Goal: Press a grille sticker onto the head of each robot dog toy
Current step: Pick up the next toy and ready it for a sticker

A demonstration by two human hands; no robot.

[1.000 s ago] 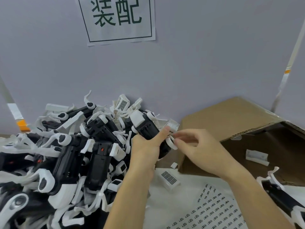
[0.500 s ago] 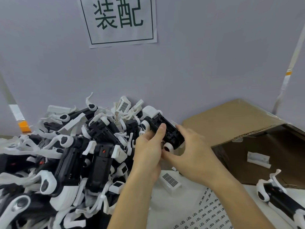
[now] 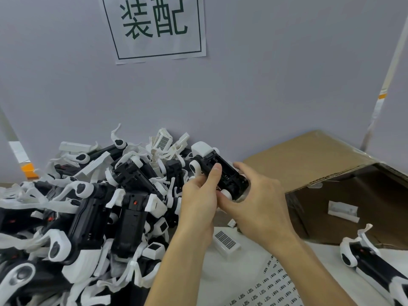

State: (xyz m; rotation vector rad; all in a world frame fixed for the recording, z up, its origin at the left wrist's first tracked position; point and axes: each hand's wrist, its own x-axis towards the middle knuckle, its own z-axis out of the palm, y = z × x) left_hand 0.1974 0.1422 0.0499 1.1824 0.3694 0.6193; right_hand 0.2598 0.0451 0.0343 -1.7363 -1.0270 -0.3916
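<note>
A black-and-white robot dog toy (image 3: 212,164) is held above the table, belly side up, between both hands. My left hand (image 3: 199,195) grips it from the left, thumb lying across its black underside. My right hand (image 3: 258,202) grips its lower right end, fingers curled round the body. The toy's head end is hidden behind my hands. A sticker sheet (image 3: 273,288) printed with small black grille marks lies on the table below my right forearm. A loose white head piece (image 3: 226,241) with a grille sticker lies beside it.
A big heap of robot dog toys (image 3: 92,208) fills the left side against the grey wall. An open cardboard box (image 3: 313,164) lies at the right with a white part (image 3: 342,210) inside. Another toy dog (image 3: 373,268) lies at the lower right.
The toy has been turned from upright to belly up and lifted slightly. My right hand moved from pinching at its front to gripping its lower end.
</note>
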